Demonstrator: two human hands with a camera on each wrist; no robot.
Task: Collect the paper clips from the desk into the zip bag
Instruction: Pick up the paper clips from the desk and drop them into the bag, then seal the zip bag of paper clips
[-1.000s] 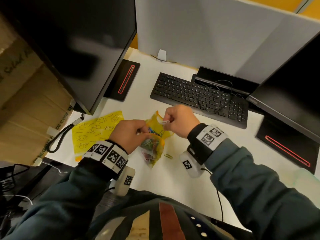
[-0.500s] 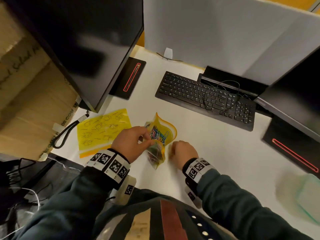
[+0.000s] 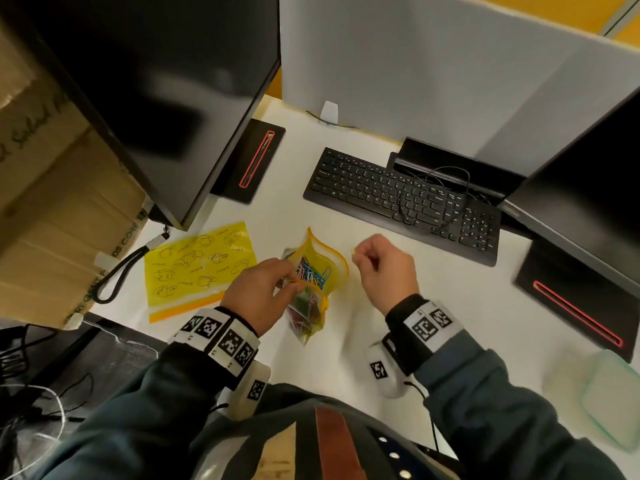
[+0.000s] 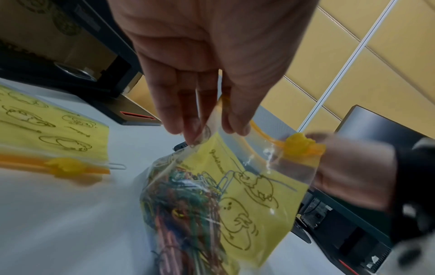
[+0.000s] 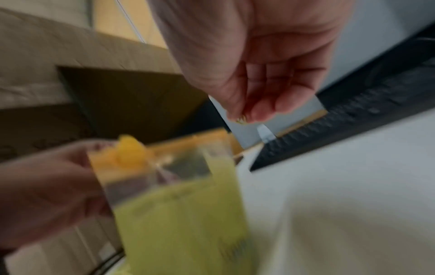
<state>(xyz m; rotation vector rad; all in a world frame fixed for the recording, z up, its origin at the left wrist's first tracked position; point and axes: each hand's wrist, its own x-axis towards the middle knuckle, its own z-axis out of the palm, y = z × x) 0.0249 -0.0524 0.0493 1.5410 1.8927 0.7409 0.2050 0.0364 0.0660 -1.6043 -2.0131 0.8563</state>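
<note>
My left hand (image 3: pixel 273 289) pinches the near rim of the open yellow zip bag (image 3: pixel 317 275) and holds it up over the desk. In the left wrist view the bag (image 4: pixel 247 204) shows cartoon prints and a mass of coloured paper clips (image 4: pixel 179 208) in its lower part. My right hand (image 3: pixel 360 258) hovers just right of the bag's mouth, fingertips pinching a small gold paper clip (image 3: pixel 354 251). The right wrist view is blurred; the clip (image 5: pixel 241 119) peeks from the fingertips (image 5: pixel 259 113) above the bag (image 5: pixel 179 204). One silver clip (image 4: pixel 116 166) lies on the desk beside the second bag.
A second yellow zip bag (image 3: pixel 199 268) lies flat at left. A black keyboard (image 3: pixel 401 199) with a cable sits behind. Monitors (image 3: pixel 156 81) stand at left and right on black bases (image 3: pixel 249 161). A clear lidded container (image 3: pixel 609 393) is at the near right edge.
My right hand dropped to the desk beside the bag, picked up the gold clip lying there, and has risen to the right of the bag's mouth. The left hand kept holding the bag.
</note>
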